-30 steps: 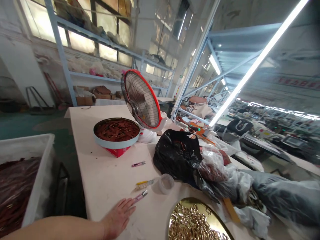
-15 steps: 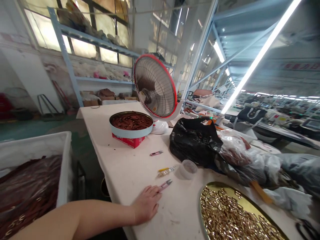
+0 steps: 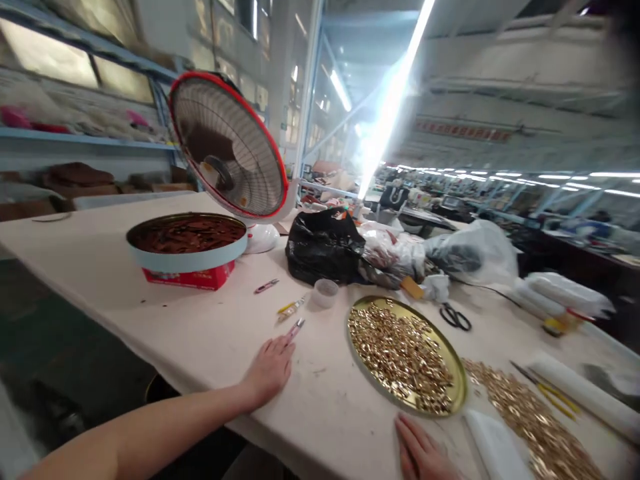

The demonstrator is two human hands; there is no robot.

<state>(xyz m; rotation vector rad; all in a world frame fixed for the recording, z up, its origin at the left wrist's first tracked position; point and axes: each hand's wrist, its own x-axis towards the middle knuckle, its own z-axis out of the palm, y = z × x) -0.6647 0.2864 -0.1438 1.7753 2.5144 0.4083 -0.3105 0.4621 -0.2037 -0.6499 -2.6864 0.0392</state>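
The view has swung right, bringing the right hand [image 3: 420, 453] flat on the table [image 3: 100, 267] beside the gold tray [image 3: 453, 373]. The left hand [image 3: 270, 367] still lies open, gripping nothing, fingertips touching the pink snips [image 3: 295, 328], so picking them up looks barely begun.

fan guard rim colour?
Red-orange rim on the fan, grey wire grille; head view, the only one.

two hands [image 3: 270, 368], three snips [image 3: 295, 328], one fan [image 3: 229, 148]

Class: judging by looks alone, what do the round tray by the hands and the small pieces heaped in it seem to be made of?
Round tray: probably thin metal, gold finish; its rim gleams. Small pieces: likely brass-coloured metal hardware, shiny, glinting under the lights.
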